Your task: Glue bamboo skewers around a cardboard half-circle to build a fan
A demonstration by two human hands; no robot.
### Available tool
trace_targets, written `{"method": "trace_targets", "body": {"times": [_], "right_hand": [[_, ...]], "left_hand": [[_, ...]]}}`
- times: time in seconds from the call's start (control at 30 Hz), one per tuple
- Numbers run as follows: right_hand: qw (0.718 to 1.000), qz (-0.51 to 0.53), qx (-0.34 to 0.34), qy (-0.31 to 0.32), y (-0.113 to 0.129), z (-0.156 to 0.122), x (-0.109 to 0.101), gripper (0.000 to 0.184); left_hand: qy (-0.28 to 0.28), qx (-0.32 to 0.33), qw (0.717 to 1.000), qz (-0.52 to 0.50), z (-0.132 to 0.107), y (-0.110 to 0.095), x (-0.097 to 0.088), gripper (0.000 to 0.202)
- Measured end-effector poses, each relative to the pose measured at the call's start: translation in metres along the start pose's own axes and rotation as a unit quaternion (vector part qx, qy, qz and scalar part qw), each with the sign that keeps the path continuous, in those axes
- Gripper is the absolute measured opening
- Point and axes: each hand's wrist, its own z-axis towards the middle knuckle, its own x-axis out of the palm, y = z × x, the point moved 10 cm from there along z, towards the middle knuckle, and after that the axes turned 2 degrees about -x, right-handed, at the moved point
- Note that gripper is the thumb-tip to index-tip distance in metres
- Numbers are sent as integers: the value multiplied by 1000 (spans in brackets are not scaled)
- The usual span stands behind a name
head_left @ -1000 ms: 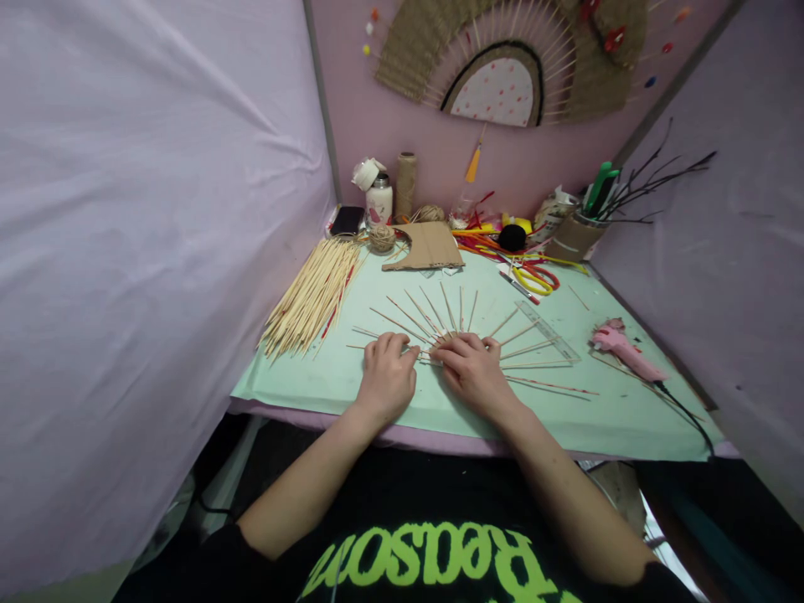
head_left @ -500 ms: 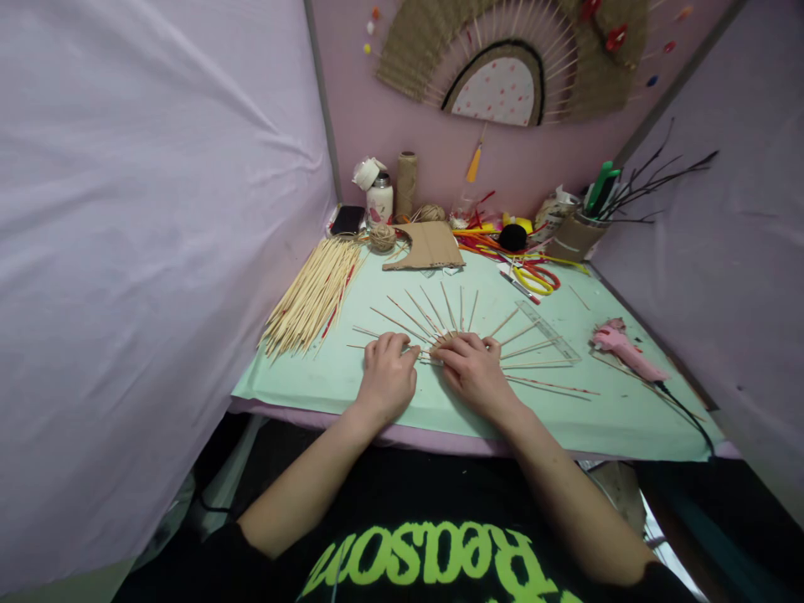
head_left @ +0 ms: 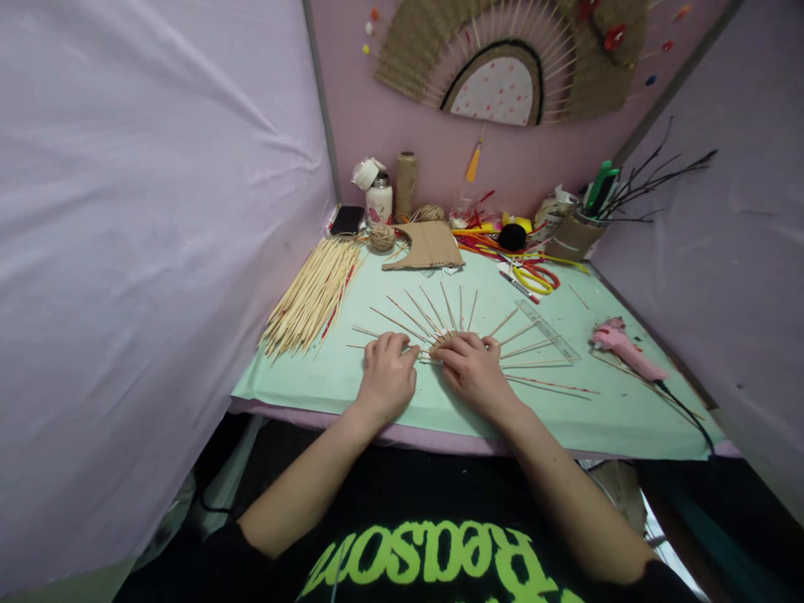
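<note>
Thin wooden sticks (head_left: pixel 406 322) spread out like a fan on the green table cover, several marked with red. My left hand (head_left: pixel 388 373) rests at the left side of the fan, its curled fingers closed on a stick near the centre. Over the middle of the fan lies my right hand (head_left: pixel 470 364), fingers bent and pressed down where the sticks meet. The piece that joins the sticks is mostly hidden under my right hand. A clear ruler (head_left: pixel 548 331) lies by the sticks on the right.
At the left lies a heap of loose sticks (head_left: pixel 311 297). A cut cardboard piece (head_left: pixel 433 245), twine ball (head_left: pixel 382 239) and scissors (head_left: pixel 537 279) are behind the fan. A pink glue gun (head_left: pixel 628 352) with a black cord lies right. A cardboard fan (head_left: pixel 502 88) hangs on the wall.
</note>
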Motion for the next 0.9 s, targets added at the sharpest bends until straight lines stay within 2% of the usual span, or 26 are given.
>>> {"method": "trace_targets", "body": {"times": [0.67, 0.9], "right_hand": [[1000, 10, -6, -11, 0, 0, 0, 21], [1000, -15, -7, -5, 1, 1, 0, 23]], "left_hand": [[1, 1, 1000, -1, 0, 0, 0, 35], [0, 2, 1000, -3, 0, 1, 1, 36]]}}
